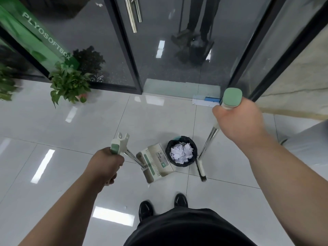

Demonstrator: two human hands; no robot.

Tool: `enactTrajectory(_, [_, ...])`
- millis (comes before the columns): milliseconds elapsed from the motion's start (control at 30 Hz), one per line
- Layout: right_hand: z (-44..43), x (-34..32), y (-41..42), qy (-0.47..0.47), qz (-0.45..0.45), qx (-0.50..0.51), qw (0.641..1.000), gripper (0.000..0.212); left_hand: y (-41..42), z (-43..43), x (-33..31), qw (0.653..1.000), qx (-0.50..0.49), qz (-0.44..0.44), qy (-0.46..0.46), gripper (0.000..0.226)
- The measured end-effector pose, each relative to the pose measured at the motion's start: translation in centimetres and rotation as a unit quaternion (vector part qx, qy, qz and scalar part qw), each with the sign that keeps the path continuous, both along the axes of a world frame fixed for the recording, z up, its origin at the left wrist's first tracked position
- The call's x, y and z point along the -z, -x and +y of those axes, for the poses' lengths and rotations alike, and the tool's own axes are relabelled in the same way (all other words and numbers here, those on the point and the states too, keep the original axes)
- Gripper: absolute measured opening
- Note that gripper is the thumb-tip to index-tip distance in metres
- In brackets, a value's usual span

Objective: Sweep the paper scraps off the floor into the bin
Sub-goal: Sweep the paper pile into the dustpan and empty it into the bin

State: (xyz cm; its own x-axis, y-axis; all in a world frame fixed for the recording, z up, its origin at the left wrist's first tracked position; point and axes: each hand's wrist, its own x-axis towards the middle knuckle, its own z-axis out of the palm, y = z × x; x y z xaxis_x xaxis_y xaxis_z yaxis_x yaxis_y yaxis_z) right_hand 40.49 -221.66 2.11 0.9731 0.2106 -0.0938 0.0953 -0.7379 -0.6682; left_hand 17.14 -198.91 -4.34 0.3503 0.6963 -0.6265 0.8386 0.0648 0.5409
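Fingers of left hand wrapped round dustpan handle, right hand likewise on broom handle

Hidden, cropped, unreadable
The right hand hides its own fingers behind the broom grip. The dustpan label is too small to read. A plant is cut by the left edge, the door handle by the top.

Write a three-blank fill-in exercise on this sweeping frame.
1. The left hand grips the handle of the ____.
2. The right hand grips the handle of the ____.
3. The paper scraps lie inside the black-lined ____.
Missing words: dustpan; broom; bin.
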Motion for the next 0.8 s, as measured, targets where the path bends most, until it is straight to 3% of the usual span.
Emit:
enactTrajectory(167, [0.7, -0.5, -0.8, -0.024, -0.033, 0.013, 0.999, 0.026, -1.2, -0.4, -0.2, 0.999, -0.003, -0.033, 0.035, 0.018])
enactTrajectory(800, [-0.1, -0.2, -4.4, -0.02, -0.05, 0.049, 0.997, 0.024, -6.8, 1.4, -3.6, 0.996, 0.021, -0.084, -0.008, 0.018])
